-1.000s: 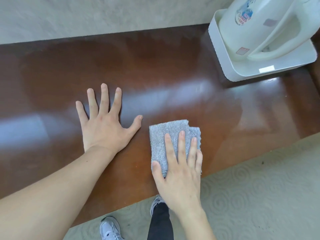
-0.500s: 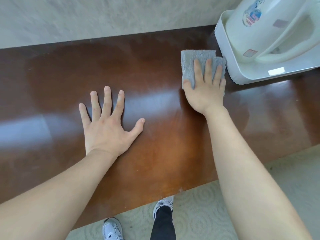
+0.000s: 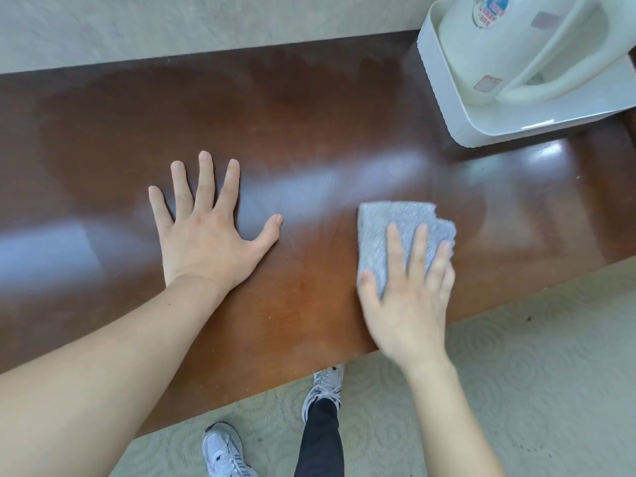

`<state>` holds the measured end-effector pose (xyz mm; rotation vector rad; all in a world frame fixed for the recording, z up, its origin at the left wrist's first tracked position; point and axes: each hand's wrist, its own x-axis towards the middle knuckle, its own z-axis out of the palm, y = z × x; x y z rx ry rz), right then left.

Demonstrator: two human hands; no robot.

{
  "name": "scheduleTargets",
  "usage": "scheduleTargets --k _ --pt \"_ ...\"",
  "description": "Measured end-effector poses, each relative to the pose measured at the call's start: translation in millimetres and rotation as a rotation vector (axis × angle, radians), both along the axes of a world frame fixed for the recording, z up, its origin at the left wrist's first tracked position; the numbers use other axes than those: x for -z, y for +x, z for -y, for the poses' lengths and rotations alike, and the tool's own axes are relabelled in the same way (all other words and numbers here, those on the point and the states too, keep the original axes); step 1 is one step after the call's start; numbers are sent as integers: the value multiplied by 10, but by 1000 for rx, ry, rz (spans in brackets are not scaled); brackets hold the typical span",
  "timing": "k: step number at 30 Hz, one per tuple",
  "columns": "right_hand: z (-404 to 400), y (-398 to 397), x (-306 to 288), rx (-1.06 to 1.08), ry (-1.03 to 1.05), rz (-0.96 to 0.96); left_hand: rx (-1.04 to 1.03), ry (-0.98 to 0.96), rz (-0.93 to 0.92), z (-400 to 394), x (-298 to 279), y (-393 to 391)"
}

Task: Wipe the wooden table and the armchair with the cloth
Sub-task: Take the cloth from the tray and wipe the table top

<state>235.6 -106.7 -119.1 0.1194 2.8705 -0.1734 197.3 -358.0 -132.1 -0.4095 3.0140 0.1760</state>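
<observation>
A glossy dark-brown wooden table (image 3: 309, 132) fills most of the view. A folded grey cloth (image 3: 389, 228) lies flat on it near the front edge, right of centre. My right hand (image 3: 409, 297) presses down on the cloth's near half, fingers spread over it. My left hand (image 3: 206, 228) rests flat on the table to the left, fingers splayed, holding nothing. The armchair is not in view.
A white tray (image 3: 444, 98) holding a cream electric kettle (image 3: 509, 46) stands at the table's far right corner. A pale wall runs behind the table. Patterned beige carpet (image 3: 516, 373) lies in front, with my two sneakers (image 3: 220, 449) on it.
My right hand has slid the cloth from beside the tray back toward the front edge. One second ago it was near the front, further left. The left hand stayed put.
</observation>
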Motion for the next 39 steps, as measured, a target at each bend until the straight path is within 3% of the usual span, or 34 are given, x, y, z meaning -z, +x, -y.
scheduleTargets --k 6,11,16,19,22,29,39 --pt "-518 -1051 79 226 5 -37 3 5 -7 9 1 5" --pt "-266 -580 65 345 -26 -54 5 11 -12 10 17 5" --pt "397 373 -20 118 -75 2 6 7 13 1 2 2" --pt "425 550 -28 -20 -56 50 12 0 24 -1 -9 -10" --pt "133 190 -23 -72 -42 54 10 0 33 2 -9 -11" --pt "-146 -1325 47 36 -30 19 7 -20 56 -8 -17 -5" --pt "638 -2038 24 -432 -70 1 -7 -21 31 4 -17 -11"
